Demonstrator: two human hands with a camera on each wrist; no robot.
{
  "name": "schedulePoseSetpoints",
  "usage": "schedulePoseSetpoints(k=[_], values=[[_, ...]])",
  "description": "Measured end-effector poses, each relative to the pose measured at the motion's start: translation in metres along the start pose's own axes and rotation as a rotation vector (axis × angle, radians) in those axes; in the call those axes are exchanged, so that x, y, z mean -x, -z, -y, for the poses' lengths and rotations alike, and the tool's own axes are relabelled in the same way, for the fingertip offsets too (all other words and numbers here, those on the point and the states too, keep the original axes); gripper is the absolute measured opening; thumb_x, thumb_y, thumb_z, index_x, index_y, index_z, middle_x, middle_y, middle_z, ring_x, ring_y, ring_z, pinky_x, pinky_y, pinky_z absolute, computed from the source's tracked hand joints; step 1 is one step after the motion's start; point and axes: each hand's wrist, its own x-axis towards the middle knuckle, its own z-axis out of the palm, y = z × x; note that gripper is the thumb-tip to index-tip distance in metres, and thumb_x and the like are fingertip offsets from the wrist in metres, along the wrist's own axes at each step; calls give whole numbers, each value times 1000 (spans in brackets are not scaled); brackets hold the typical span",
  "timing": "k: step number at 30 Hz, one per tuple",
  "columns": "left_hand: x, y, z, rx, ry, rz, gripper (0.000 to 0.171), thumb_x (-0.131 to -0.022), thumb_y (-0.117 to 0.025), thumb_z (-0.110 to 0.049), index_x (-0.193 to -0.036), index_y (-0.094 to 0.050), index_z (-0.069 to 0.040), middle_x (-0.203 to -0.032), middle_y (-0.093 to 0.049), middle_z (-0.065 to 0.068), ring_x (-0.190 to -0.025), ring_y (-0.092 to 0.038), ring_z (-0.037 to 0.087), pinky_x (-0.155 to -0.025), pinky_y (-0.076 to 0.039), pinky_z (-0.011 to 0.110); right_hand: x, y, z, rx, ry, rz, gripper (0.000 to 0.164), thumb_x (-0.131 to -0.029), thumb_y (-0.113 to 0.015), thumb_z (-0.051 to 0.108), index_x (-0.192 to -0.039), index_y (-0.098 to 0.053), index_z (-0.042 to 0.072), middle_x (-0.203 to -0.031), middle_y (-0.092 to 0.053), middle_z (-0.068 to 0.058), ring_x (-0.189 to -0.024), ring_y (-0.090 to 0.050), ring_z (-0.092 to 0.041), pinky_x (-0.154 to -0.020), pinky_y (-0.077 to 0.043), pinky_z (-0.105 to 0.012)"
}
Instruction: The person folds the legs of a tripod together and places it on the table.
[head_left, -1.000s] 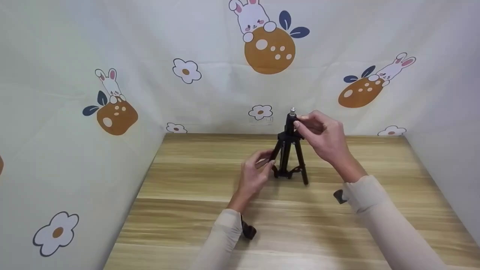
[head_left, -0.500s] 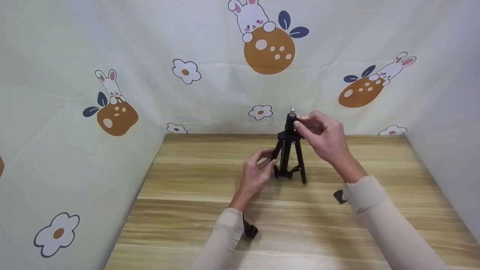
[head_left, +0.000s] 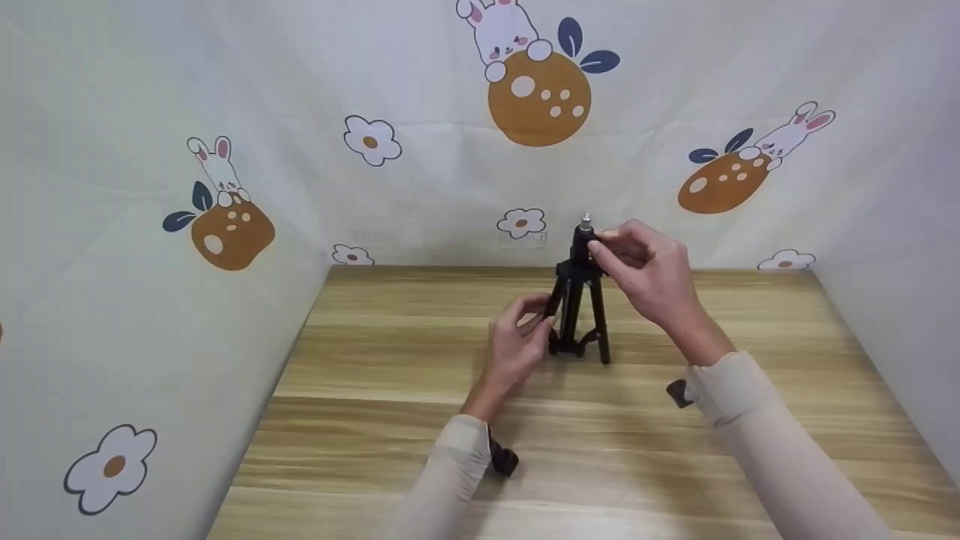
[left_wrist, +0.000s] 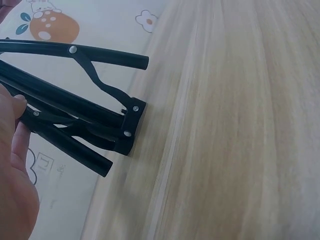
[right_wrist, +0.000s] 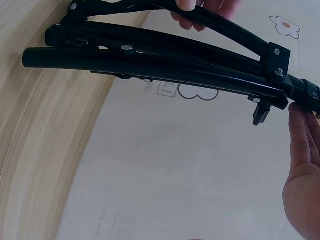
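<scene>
A small black tripod (head_left: 571, 311) stands upright over the back part of the wooden table, its legs only slightly spread. A silver screw (head_left: 586, 223) tops its centre column. With thumb and fingers, my left hand (head_left: 516, 346) pinches the left leg partway down; the left wrist view shows the folding braces and the leg's free end (left_wrist: 95, 160) beyond that grip. Higher up, my right hand (head_left: 654, 276) holds the column just below the screw. In the right wrist view a short lever (right_wrist: 260, 113) juts out near the leg hinges, close to the right hand's fingertips.
A pale cloth with rabbits, oranges and flowers hangs behind and at both sides of the wooden table (head_left: 360, 450). Dark wrist-worn pieces show by both sleeves, one at the left wrist (head_left: 503, 457) and one at the right wrist (head_left: 679, 393).
My left hand has shifted slightly right with the leg it pinches. The tripod's right foot has drawn a little inward and up in the view. My right hand has stayed nearly still.
</scene>
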Motion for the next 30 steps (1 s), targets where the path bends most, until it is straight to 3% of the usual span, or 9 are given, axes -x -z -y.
schedulePoseSetpoints(k=[9, 20, 30], values=[[0, -5, 1, -18, -14, -24, 31, -94, -76, 10, -123, -70, 1, -118, -76, 16, -114, -76, 24, -100, -66, 28, 1, -1, 1, -5, 8, -5, 10, -97, -77, -3, -103, -79, 4, -108, -84, -14, -96, -78, 5, -85, -69, -25], [-1, -9, 0, -25, 10, -31, 30, -94, -76, 9, -122, -68, 1, -118, -74, 15, -113, -75, 23, -101, -65, 27, 1, 1, -1, 10, 12, -9, 8, -98, -81, 11, -105, -80, 7, -106, -84, -11, -98, -82, -9, -84, -69, -25], [-3, -13, 1, 11, 5, -47, 29, -95, -75, 8, -121, -68, 0, -116, -74, 15, -112, -76, 23, -99, -67, 31, 2, 0, -1, -43, -16, -12, 10, -97, -82, 12, -105, -80, 6, -109, -84, -13, -102, -81, -10, -88, -69, -27]])
